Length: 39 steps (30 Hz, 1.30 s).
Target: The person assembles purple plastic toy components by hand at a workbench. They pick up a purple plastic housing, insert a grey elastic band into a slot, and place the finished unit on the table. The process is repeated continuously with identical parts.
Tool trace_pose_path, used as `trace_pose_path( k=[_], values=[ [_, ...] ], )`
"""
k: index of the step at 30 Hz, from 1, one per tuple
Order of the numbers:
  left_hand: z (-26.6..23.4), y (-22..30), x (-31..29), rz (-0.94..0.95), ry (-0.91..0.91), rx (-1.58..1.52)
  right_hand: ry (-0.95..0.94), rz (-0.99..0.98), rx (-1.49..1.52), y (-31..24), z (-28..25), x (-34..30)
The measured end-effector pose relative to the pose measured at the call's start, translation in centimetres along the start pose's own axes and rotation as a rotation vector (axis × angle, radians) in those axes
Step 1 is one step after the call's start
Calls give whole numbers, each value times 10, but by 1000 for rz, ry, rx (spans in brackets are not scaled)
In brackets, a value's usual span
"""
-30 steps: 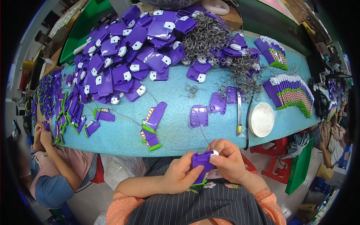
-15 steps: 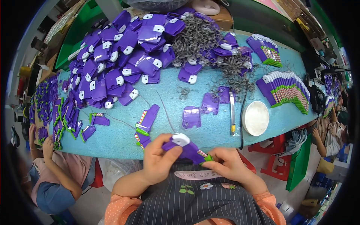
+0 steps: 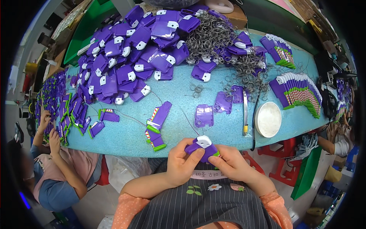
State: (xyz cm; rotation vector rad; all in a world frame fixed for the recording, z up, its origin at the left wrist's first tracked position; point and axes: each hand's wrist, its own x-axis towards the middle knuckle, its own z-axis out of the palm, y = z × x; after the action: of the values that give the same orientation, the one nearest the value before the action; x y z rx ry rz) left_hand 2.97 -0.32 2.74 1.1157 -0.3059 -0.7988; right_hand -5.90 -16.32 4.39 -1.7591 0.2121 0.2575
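A purple plastic housing with a white corner (image 3: 204,141) is held upright in front of my apron, at the table's near edge. My left hand (image 3: 182,162) is closed on its left side, thumb pressed on the front face. My right hand (image 3: 231,163) is closed at its right edge, around a purple wing piece with a green tip (image 3: 217,154), mostly hidden by the fingers. Just beyond the housing a thin dark wire (image 3: 191,124) shows on the table. To the left lie two loose striped wing pieces with green edges (image 3: 161,114).
A big pile of purple housings (image 3: 126,72) covers the back left, beside tangled grey springs (image 3: 209,36). Fanned finished-looking pieces (image 3: 299,91), a white bowl (image 3: 268,120) and a cutter knife (image 3: 245,114) lie right. Flat purple plates (image 3: 204,116) sit mid-table. Another person's hands (image 3: 54,139) work at left.
My hands have come closer together; less of the wing piece shows beside the housing, and its stripes are now covered. The whole view has shifted a little.
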Motion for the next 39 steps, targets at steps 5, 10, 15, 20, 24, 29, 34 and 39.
trace_pose_path(
  k=[5,10,15,20,24,29,34,39],
  values=[
    [2,-7,-6,-37,-87,414,97,-118,-247,2,0,-8],
    [11,17,33,498,-404,962,464,-278,-211,-2,-41,-29],
    [16,29,93,620,-464,1419,1098,-285,-142,34,-166,-28],
    [-15,22,132,576,-292,1706,1087,-131,-894,70,-186,-7],
    [-34,24,131,463,-329,1771,1085,-139,-1023,33,-163,18],
    [-38,32,119,419,-312,1790,786,112,-1043,16,-160,47],
    [-47,57,93,449,-255,1665,608,-12,-865,-4,-140,71],
    [-70,62,90,532,-103,1623,645,7,-890,-9,-129,80]
  ],
)
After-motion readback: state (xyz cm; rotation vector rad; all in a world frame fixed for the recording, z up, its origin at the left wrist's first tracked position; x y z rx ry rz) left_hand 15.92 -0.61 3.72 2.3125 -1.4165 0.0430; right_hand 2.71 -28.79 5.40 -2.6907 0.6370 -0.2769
